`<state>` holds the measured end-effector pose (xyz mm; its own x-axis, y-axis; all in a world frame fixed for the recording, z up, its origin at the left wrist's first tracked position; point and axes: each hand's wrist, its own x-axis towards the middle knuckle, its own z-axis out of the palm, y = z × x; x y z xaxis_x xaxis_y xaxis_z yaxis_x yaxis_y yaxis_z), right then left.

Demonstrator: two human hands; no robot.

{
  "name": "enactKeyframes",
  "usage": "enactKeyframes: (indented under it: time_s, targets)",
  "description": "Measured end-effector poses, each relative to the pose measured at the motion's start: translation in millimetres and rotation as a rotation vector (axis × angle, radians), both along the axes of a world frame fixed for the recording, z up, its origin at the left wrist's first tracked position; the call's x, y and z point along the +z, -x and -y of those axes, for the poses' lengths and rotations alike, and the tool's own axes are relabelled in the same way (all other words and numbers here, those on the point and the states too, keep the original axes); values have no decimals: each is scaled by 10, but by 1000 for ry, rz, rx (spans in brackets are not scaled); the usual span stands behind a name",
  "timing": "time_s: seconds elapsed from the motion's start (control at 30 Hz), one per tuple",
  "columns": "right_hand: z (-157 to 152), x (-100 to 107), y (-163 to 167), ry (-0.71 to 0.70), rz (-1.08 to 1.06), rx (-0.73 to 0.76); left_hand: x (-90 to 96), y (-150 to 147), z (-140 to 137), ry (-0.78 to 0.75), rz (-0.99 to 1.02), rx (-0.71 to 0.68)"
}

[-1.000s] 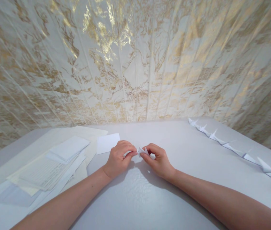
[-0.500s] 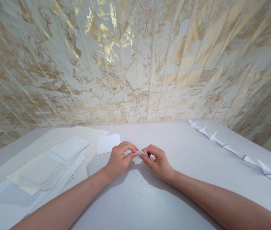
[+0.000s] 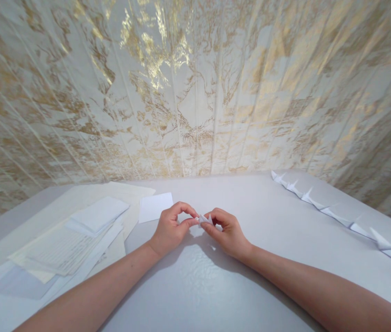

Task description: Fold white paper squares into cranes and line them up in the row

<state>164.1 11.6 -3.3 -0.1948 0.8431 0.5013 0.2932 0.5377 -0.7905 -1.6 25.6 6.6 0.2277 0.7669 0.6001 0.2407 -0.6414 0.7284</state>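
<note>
Between my two hands, just above the table, is a small folded white paper figure (image 3: 202, 219) with pointed tips. My left hand (image 3: 174, 226) pinches its left tip between thumb and forefinger. From the other side my right hand (image 3: 227, 231) grips the body, thumb in front and fingers behind. The fingers cover part of the folds. A row of white folded paper cranes (image 3: 327, 212) stands along the right side of the table, away from my right hand. Behind my left hand lies a blank white sheet of paper (image 3: 155, 206).
On the left a pile of papers (image 3: 95, 214), some with printed lines (image 3: 60, 253), lies over a large cream sheet (image 3: 136, 191). The white table (image 3: 195, 290) ends at a wall or curtain patterned in gold (image 3: 195, 92).
Both hands keep their pinch on the folded paper figure, with only a slight shift of the left fingers. The whole view has moved very slightly. Papers and cranes lie as before.
</note>
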Motion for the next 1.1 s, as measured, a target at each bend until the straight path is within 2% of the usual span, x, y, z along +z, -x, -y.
enactKeyframes:
  time_s: [0.17,0.43,0.6,0.77,0.87,1.03,1.1]
  targets:
    - [-8,-11,4,44,-45,9,5,-5,-2,7,23,7]
    - [-5,-20,1,-16,-15,-14,-26,-30,16,33,58,-50]
    - [0,-18,0,-58,-14,-2,14,-64,53,114,76,-39]
    - [16,5,8,-29,15,19,79,-98,67,262,146,-40]
    - [17,-2,15,27,8,37,106,-109,61,346,166,-48]
    - [-21,-45,11,265,-133,81,80,-100,29,519,256,-81]
    - [-36,-47,7,337,-198,94,52,-92,21,537,284,-90]
